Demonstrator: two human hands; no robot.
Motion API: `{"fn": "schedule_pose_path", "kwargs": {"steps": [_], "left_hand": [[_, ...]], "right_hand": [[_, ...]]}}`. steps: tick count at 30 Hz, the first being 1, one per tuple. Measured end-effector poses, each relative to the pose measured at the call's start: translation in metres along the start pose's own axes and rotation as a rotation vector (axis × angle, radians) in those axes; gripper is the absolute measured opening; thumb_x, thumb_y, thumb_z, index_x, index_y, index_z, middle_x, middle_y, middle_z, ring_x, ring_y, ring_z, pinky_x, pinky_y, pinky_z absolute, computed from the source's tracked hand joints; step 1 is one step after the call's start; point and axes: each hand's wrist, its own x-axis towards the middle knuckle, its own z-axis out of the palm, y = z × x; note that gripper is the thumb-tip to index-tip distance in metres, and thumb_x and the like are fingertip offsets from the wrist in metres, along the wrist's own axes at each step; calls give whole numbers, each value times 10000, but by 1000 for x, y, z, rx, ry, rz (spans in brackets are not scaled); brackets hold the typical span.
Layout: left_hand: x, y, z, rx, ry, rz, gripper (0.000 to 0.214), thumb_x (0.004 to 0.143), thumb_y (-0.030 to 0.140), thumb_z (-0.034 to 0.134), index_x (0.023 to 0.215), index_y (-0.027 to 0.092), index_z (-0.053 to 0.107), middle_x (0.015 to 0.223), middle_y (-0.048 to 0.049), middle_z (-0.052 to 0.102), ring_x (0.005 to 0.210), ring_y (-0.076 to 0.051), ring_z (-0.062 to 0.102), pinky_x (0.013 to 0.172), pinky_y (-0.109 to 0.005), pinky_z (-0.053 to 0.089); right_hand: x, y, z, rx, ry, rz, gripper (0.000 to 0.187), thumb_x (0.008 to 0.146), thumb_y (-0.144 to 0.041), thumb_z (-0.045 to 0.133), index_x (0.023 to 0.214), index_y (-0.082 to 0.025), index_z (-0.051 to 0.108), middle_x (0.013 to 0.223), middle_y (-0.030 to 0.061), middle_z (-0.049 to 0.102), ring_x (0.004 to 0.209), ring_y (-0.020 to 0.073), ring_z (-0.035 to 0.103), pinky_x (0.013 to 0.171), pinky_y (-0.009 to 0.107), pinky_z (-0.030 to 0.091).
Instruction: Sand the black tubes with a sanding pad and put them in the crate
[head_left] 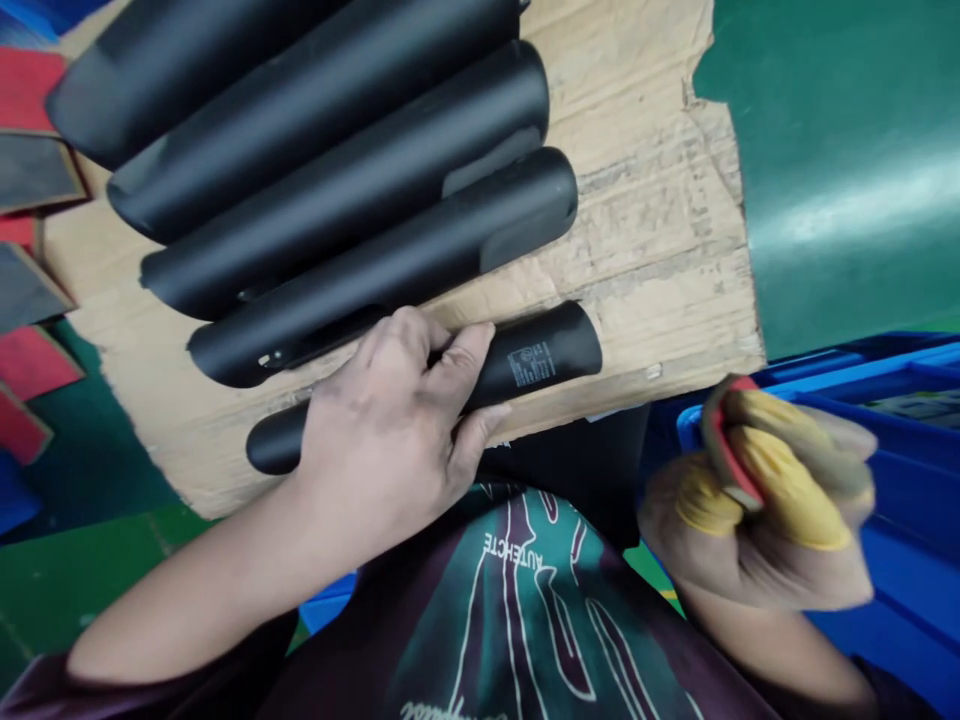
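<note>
My left hand (390, 430) is closed over a long black tube-shaped part (540, 360) with small white printing near its right end. That part lies on a torn sheet of cardboard (660, 230), nearest to me. Behind it, several similar black parts (375, 190) lie side by side in a slanted row. My right hand (757, 510) hovers at the lower right above a blue bin; yellow covers sit on its fingers. It is curled around a folded red-and-grey abrasive pad (724, 445).
The cardboard rests on a green table (840, 150). A blue plastic bin (915, 470) stands at the right edge. Red and grey pads (30, 330) are scattered along the left side. My dark printed shirt fills the bottom centre.
</note>
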Motion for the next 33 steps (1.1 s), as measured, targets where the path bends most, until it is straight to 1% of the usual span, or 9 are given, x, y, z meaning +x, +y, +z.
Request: {"fn": "schedule_pose_path", "kwargs": {"steps": [2, 5, 11, 17, 22, 25, 27, 30, 33], "left_hand": [[0, 1, -1, 7, -13, -17, 414, 897, 358, 607, 1227, 107, 618, 967, -112, 605, 854, -244, 611, 664, -342, 552], [0, 2, -2, 17, -44, -29, 399, 899, 358, 591, 1232, 139, 616, 978, -100, 610, 864, -237, 611, 686, -341, 552], [-3, 5, 0, 21, -69, -60, 421, 897, 368, 591, 1251, 141, 605, 1013, -115, 625, 923, -263, 605, 750, -367, 546], [-7, 9, -1, 73, -105, -70, 458, 933, 363, 564, 1312, 106, 555, 1051, -140, 641, 952, -274, 620, 778, -370, 532], [-14, 10, -4, 149, -139, -98, 481, 952, 385, 538, 1372, 151, 522, 1056, -123, 643, 935, -264, 628, 741, -351, 527], [-18, 10, -3, 151, -133, -95, 490, 945, 365, 550, 1396, 176, 511, 1058, -115, 637, 918, -263, 629, 738, -360, 537], [-18, 10, -3, 139, -138, -103, 511, 933, 358, 567, 1412, 192, 500, 1068, -111, 629, 921, -266, 628, 735, -365, 545], [-16, 10, -3, 113, -168, -130, 532, 931, 360, 561, 1434, 207, 480, 1092, -113, 617, 938, -270, 627, 737, -371, 554], [-14, 10, -5, 97, -207, -152, 550, 934, 343, 543, 1461, 218, 449, 1114, -115, 608, 965, -272, 625, 763, -379, 559]], "right_hand": [[6, -2, -1, -31, 21, -55, 661, 829, -174, 714, 1430, -369, 521, 1290, 42, 664, 1103, 297, 636, 837, 447, 526], [21, -9, 12, -1, 70, -72, 562, 872, -172, 660, 1400, -331, 553, 1222, 74, 693, 1055, 279, 658, 802, 447, 558], [38, -23, 36, 46, 0, -221, 410, 890, -158, 632, 1287, -260, 632, 1134, 101, 735, 966, 246, 685, 761, 430, 584], [39, -27, 35, 18, -31, -177, 390, 887, -197, 655, 1271, -258, 634, 1221, 124, 627, 1104, 278, 642, 886, 472, 588], [39, -25, 30, -130, -26, -220, 368, 834, -253, 737, 1192, -228, 657, 1234, 122, 548, 1147, 275, 583, 837, 436, 596], [41, -24, 28, -171, -28, -348, 357, 851, -193, 704, 1204, -215, 653, 1266, 139, 607, 1142, 281, 616, 841, 442, 582], [43, -26, 30, -158, -25, -411, 361, 862, -146, 674, 1219, -191, 648, 1188, 142, 684, 1049, 260, 664, 828, 424, 574], [43, -31, 36, -125, -15, -432, 325, 874, -116, 637, 1195, -169, 647, 1097, 136, 739, 970, 244, 687, 794, 399, 566], [42, -33, 40, -135, -41, -427, 292, 892, -142, 609, 1176, -196, 645, 1094, 123, 750, 947, 246, 686, 785, 406, 564]]}}
